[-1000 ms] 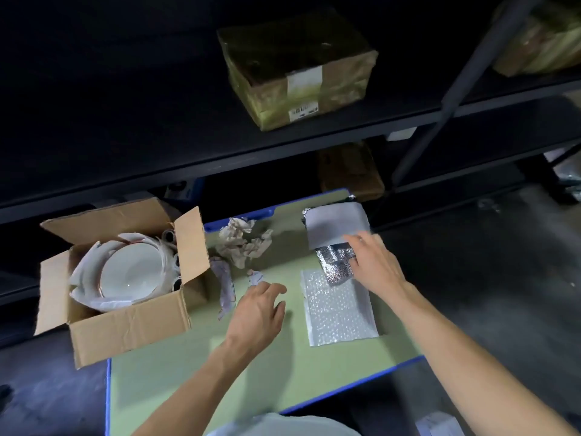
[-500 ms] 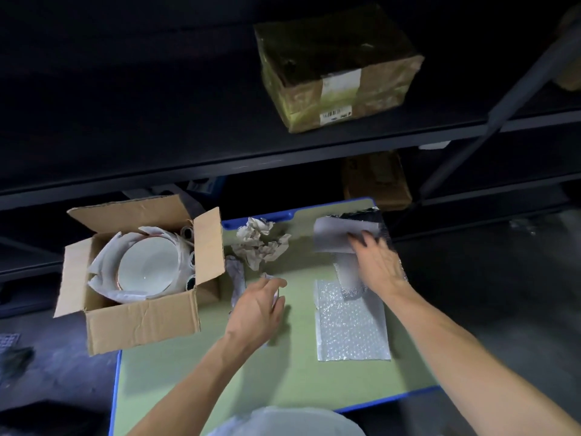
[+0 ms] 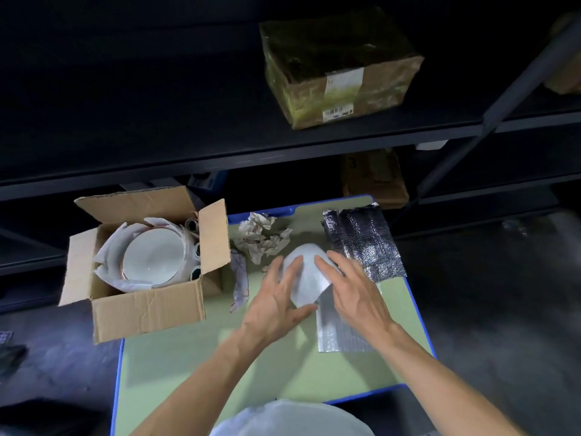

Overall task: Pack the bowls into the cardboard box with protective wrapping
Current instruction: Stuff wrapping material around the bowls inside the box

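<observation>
Left hand [image 3: 276, 298]: pinching the lower tip of a white foam sheet [image 3: 306, 275] between thumb and spread fingers, to the right of the cardboard box [image 3: 147, 306].
Right hand [image 3: 356, 289]: laying nearly straight fingers over the side of the sheet facing away from the box. Its thumb is hiding, so I cannot tell whether it is gripping or only pressing.
White foam sheet: arching up between the two hands, plain and matte, its upper edge curling over.
Bowl [image 3: 154, 261]: sitting upright inside the box, white and glossy with a thin dark rim line.
White wrapping [image 3: 110, 250]: folding up around the bowl and filling the space to the box walls.
Rolled pieces [image 3: 195, 243]: standing wedged along the box's right wall, beside the bowl.
Cardboard box: standing open with all flaps spreading outward, its right flap leaning toward the hands.
Green table [image 3: 204, 372]: carrying the box at its left edge, blue trim running round it.
Printed wrapper strip [image 3: 239, 278]: lying just beside the box's right wall, between box and hands.
Crumpled paper [image 3: 261, 236]: lying right of the box's right flap, near the sheet.
Bubble wrap [image 3: 342, 336]: lying flat under the right wrist, well apart from the box.
Silver foil sheets [image 3: 364, 247]: lying flat, farthest right of the box.
Brown carton [image 3: 339, 64]: sitting on the dark shelf [image 3: 125, 171] above and behind the box.
</observation>
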The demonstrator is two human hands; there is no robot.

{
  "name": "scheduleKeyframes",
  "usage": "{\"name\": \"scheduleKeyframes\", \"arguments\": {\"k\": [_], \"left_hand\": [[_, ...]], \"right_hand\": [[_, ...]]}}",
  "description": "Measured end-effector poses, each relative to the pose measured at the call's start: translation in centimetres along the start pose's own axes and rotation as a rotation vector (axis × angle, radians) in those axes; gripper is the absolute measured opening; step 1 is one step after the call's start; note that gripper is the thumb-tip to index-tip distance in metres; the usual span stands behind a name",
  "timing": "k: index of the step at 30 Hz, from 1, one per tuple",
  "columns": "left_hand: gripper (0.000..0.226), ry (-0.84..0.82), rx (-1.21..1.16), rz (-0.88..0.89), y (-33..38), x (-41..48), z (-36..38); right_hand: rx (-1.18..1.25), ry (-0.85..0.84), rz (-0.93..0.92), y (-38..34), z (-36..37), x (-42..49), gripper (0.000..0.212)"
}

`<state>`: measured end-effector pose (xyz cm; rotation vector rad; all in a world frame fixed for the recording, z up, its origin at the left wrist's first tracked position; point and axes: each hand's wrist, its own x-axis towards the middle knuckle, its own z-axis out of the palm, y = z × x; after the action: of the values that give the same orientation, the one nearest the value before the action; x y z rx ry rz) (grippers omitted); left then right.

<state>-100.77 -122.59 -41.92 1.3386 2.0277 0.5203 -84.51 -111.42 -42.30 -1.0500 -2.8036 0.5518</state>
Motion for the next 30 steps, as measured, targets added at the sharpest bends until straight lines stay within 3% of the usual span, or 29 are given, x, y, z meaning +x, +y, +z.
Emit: {"name": "scheduleKeyframes", "arguments": {"k": [4, 8, 11, 15, 18, 22, 27, 30], "left_hand": [[0.073, 0.017, 0.1, 0.031, 0.4, -0.1, 0.5], [0.045, 0.105, 0.35, 0.013, -0.2, -0.6, 0.0], [0.058, 0.151, 0.466, -0.022, -1.4, -1.1, -0.1], [0.084, 0.201, 0.553, -0.043, -2.4, -1.5, -0.2], [0.081, 0.118, 0.575, -0.086, -3.5, -1.6, 0.4], [0.075, -0.075, 0.575, -0.119, -4.8, -2.4, 1.8], [0.066, -0.054, 0.524, -0.104, -4.6, -3.1, 2.2], [0.064, -0.035, 0.51, -0.081, -3.7, -2.8, 1.9]], "right_hand": [[0.158, -0.087, -0.115, -1.1, 0.9, -1.0, 0.058], [0.095, -0.194, -0.208, 0.1, 1.6, -1.4, 0.053], [0.057, -0.133, -0.143, 1.8, 1.4, -0.6, 0.049], [-0.129, -0.065, 0.116, 4.1, 1.3, 1.8, 0.061], [-0.239, -0.122, 0.263, 4.6, 1.4, 3.8, 0.07], [-0.305, -0.186, 0.293, 4.4, 1.8, 5.0, 0.063], [-0.303, -0.123, 0.265, 4.1, 1.1, 4.9, 0.071], [-0.282, -0.132, 0.221, 3.9, 1.0, 4.0, 0.063]]}}
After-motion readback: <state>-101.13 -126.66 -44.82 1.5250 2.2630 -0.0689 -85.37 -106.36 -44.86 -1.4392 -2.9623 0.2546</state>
